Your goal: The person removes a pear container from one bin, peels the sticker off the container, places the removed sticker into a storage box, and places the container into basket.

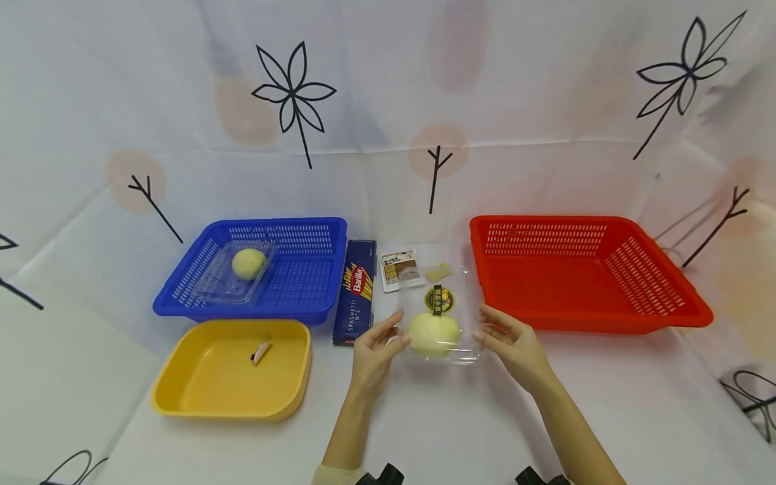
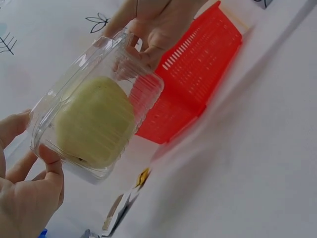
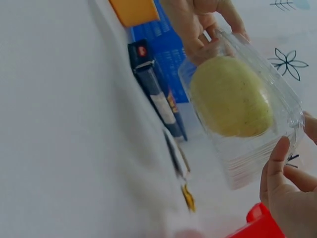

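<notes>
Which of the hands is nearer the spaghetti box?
Left. In the head view, the left hand is by the near right corner of the spaghetti box; the right hand is farther right, across the clear container.

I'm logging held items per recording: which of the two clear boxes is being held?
The clear box bearing a round sticker: it is held between both hands, while the other clear box lies inside the blue basket.

A white table [image 1: 448,424] bears a blue basket [image 1: 306,273], yellow tub [image 1: 209,387], spaghetti box [image 1: 355,300], packet [image 1: 395,261], yellow scrap [image 3: 188,199] and red basket [image 1: 545,288]
</notes>
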Motion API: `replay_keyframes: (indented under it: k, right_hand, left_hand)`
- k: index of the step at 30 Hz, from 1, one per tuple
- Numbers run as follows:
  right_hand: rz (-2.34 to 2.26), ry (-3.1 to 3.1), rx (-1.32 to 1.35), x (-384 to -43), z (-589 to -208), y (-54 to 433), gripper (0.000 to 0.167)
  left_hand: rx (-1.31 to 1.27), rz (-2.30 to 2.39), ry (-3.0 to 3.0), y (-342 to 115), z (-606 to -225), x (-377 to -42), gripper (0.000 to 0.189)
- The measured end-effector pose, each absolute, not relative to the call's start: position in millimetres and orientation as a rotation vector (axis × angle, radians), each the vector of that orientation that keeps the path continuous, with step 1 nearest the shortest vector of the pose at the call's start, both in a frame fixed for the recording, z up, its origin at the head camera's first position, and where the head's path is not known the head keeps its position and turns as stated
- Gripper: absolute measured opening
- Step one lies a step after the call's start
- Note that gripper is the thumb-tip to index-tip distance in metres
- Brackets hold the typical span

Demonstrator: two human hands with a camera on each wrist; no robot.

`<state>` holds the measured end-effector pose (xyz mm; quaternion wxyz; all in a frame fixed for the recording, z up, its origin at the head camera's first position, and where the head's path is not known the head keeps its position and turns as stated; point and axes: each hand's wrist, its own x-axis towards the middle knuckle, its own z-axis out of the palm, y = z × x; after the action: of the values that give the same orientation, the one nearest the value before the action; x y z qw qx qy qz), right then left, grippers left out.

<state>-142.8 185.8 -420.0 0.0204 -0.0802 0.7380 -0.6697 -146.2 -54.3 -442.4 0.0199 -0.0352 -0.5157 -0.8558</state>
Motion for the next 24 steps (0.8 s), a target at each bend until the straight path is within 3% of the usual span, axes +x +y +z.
replay_keyframes:
  k: [14,24]
  right_hand:
    - [-2.194,2.161,-0.408,-133,-452,171,0.055]
    - [-2.144,2.169,-0.359,-124,-465,167,0.056]
  left_hand:
    - [0.006,-2.611,-1.690,-69,-465,-131,0.051]
    - [-0.012,-2.569,-1.840,-79,-477,-121,0.054]
